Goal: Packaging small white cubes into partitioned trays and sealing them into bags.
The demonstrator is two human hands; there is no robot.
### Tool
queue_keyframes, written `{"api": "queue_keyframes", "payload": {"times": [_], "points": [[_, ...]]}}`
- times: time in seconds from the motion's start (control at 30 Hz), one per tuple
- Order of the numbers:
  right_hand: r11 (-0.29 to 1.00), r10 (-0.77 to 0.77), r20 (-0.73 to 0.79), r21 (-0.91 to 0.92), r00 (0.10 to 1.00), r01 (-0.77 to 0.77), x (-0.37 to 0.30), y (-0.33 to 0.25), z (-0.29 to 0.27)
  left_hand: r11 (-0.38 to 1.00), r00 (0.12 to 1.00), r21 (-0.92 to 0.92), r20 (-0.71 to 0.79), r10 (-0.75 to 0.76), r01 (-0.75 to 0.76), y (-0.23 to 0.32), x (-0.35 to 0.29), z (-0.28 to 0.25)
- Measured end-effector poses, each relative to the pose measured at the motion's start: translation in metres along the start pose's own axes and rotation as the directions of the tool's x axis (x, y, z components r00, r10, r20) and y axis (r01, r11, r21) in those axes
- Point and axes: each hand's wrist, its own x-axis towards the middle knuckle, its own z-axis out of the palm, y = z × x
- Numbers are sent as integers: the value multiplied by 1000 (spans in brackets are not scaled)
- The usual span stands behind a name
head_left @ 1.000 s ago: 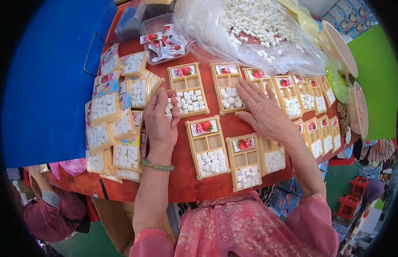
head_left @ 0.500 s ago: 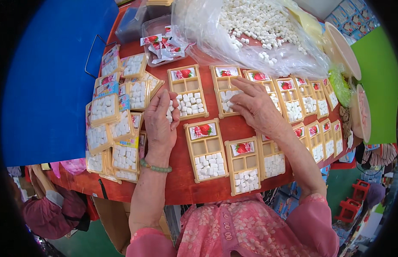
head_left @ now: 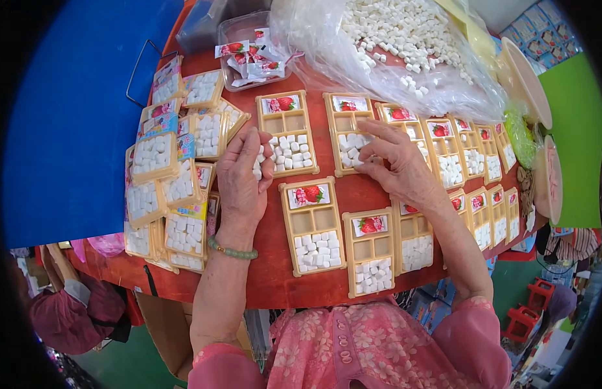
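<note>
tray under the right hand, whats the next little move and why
Probably drop a few more white cubes from the left hand into that tray. The right hand has its fingertips in the tray's cube compartment, which looks only partly filled, while the left hand cups a small pile of cubes beside the neighbouring tray, whose compartment looks full.

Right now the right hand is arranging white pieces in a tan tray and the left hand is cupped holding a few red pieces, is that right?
Not quite. In the head view the left hand is cupped around white pieces, not red ones. The rest holds: the right hand has its fingertips on the white pieces in a tan tray on the red table.
</note>
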Motion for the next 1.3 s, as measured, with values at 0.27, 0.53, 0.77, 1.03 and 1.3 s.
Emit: {"api": "queue_keyframes", "payload": {"times": [0.27, 0.53, 0.77, 1.03, 1.3], "points": [[994, -23, 50, -106, 998, 28, -1, -4, -7, 1000, 1000, 3, 21, -22, 22, -2, 0, -1], [991, -15, 25, -134, 1000, 19, 2, -9, -7, 1000, 1000, 13, 17, -22, 22, -1, 1, 0], [984, -39, 87, -168, 995, 53, -2, -9, -8, 999, 999, 22, 16, -28, 28, 0, -1, 0], [986, -85, 68, -139, 994, 93, 3, -23, -9, 999, 999, 17, 13, -31, 30, -1, -1, -1], [979, -82, 140, -173, 987, 106, 11, -22, 0, 999, 999, -2, 12, -33, 33, -1, 0, 0]]}}
